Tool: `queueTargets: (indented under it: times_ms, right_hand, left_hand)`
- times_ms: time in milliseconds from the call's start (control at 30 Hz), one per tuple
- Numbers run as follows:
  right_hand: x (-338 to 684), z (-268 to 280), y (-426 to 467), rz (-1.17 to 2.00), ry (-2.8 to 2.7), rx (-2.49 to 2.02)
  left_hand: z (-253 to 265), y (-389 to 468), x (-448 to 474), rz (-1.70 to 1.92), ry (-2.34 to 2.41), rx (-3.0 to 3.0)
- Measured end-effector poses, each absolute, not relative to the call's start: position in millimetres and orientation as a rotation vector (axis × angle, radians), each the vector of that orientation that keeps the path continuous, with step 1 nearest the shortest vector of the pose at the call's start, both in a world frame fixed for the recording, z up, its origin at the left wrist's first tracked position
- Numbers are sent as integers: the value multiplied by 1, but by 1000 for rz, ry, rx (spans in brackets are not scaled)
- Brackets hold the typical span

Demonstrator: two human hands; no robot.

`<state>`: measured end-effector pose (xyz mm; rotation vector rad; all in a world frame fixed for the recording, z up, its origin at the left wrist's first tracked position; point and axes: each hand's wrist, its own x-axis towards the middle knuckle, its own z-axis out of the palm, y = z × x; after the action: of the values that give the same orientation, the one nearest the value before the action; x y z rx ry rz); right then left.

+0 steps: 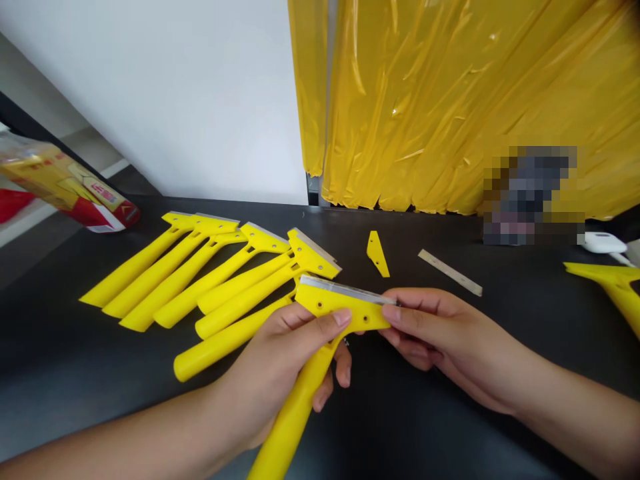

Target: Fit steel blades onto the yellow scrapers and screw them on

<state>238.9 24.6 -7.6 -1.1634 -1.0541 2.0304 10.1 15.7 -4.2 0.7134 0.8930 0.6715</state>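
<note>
Because its tapered handle and flat head appear to be rigid plastic, the yellow scraper (pixel 307 390) should handle as light and stiff, with a smooth surface that may slip. Take hold at the neck or the head's face, clear of the blade strip (pixel 345 291) along the far edge, which may be sharp. The scraper sits between both hands, its handle running below the grip toward the wearer. Left hand (pixel 287 357): thumb pressed on the head's face, fingers curled behind the neck. Right hand (pixel 443 333): thumb and fingers pinching the head's right corner, at the strip's end. Left of the grip, more scrapers (pixel 250 298) lie fanned on the black tabletop (pixel 400 430). Beyond and right of the grip lies a loose metal strip (pixel 450 272); straight beyond, a two-holed yellow plate (pixel 379 255). Yellow plastic sheeting (pixel 425 100) hangs farthest.
</note>
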Motion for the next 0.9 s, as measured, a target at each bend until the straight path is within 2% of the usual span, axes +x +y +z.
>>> queueTargets:
  times_ms: [267, 633, 900]
  right_hand:
    - [239, -6, 24, 1911, -1165, -1283]
    - [240, -2, 25, 1705, -1338, -1246]
    - [241, -3, 23, 1704, -1329, -1246]
  left_hand:
    - [-2, 12, 11, 728, 945, 760]
    - [-2, 15, 7, 622, 894, 761]
    - [-1, 14, 6, 627, 904, 833]
